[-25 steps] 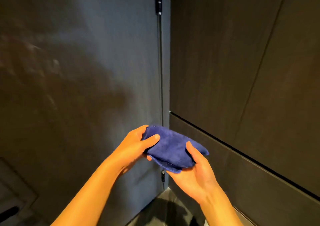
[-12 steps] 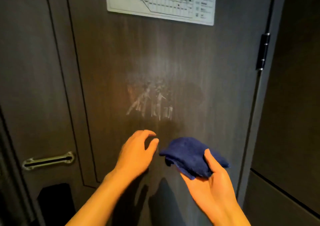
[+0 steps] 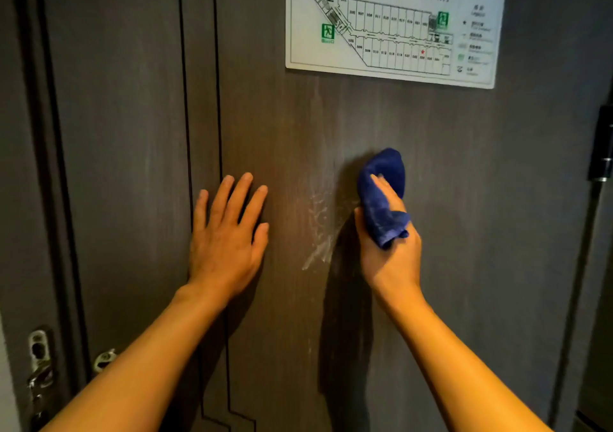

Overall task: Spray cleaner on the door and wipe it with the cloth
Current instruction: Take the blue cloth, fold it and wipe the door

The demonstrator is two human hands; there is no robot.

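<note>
The dark wood-grain door (image 3: 464, 199) fills the view. White streaks of sprayed cleaner (image 3: 318, 229) run down its middle. My right hand (image 3: 389, 252) grips a bunched blue cloth (image 3: 381, 196) and presses it against the door just right of the streaks. My left hand (image 3: 229, 232) lies flat on the door with fingers spread, left of the streaks, holding nothing. No spray bottle is in view.
A white floor-plan sign (image 3: 394, 20) marked 5F is fixed to the door above the cloth. A black hinge (image 3: 602, 146) sits at the right edge. Metal latch hardware (image 3: 39, 365) is at the lower left by the frame.
The view swung from the corner wall to the door. My left hand let go of the cloth and went flat on the door. My right hand raised the cloth onto the sprayed patch.
</note>
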